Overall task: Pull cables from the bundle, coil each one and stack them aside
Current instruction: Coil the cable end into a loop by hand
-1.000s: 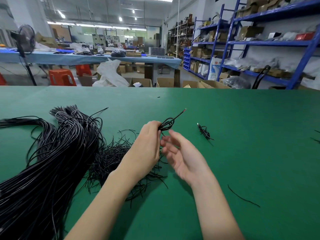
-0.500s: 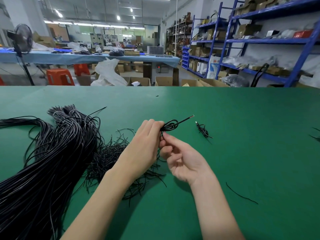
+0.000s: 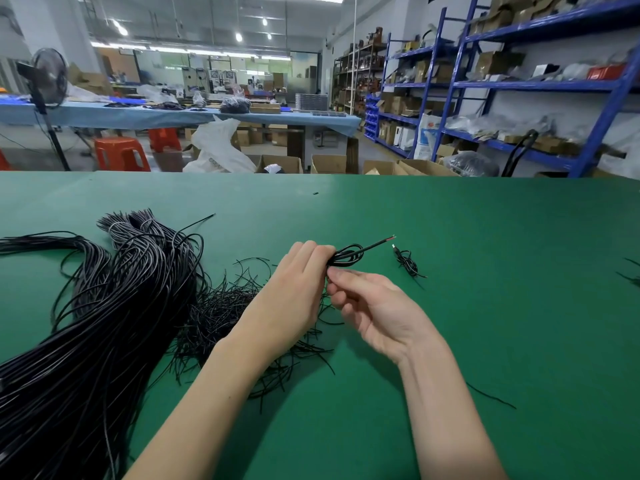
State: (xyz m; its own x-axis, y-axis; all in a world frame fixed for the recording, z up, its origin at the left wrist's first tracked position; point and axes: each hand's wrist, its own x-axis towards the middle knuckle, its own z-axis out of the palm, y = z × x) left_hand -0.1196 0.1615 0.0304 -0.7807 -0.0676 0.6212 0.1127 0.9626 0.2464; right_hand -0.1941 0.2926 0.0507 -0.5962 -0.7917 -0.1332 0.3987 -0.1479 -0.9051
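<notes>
Bundle (image 3: pixel 104 306) left of hands; coiled cable (image 3: pixel 407 263) right.

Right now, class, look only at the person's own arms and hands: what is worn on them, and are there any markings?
Nothing is worn that shows. Both forearms are bare up to the picture's lower edge, with no sleeve in view. The left hand and right hand have no gloves, and no rings, watch, wristband or markings can be seen. The fingers are uncovered, with no tape.

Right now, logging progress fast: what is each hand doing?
Left hand: grips the coiled cable.
Right hand: fingers pinch the same coil.
</notes>
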